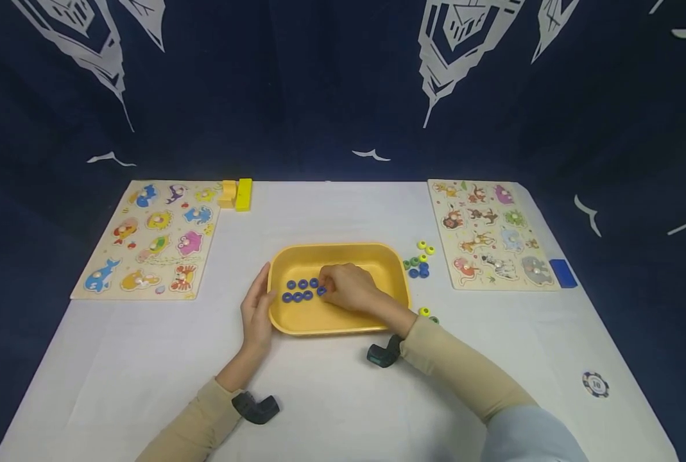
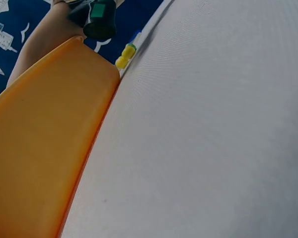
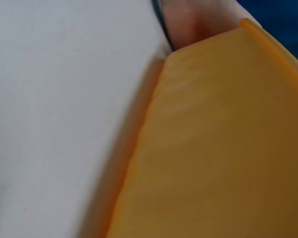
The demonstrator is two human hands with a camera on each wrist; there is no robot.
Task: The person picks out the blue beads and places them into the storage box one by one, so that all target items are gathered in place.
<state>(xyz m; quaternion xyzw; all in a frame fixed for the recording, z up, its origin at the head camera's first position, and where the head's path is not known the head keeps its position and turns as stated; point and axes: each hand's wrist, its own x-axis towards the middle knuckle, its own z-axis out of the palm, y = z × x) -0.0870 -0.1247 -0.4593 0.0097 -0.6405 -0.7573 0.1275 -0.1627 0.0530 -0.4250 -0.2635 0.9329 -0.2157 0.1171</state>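
Behind the tray (image 1: 296,317), a hand can pass between the yellow block (image 1: 243,195) and the right puzzle board (image 1: 493,234). The left hand (image 1: 257,311) occupies the tray's left side; beads (image 1: 424,272) and right forearm (image 1: 464,366) obstruct its right.

Tray (image 1: 296,319) partly behind right hand (image 1: 350,287), left sleeve (image 1: 195,418) cropped

The white table (image 1: 343,410) over there carries a yellow tray (image 1: 302,317), loose beads (image 1: 423,266) just off its right end, an animal puzzle board (image 1: 128,262) on either side, two yellow blocks (image 1: 243,195), a blue rectangle (image 1: 563,273) and a chip (image 1: 595,384) (marked 10, I notice).
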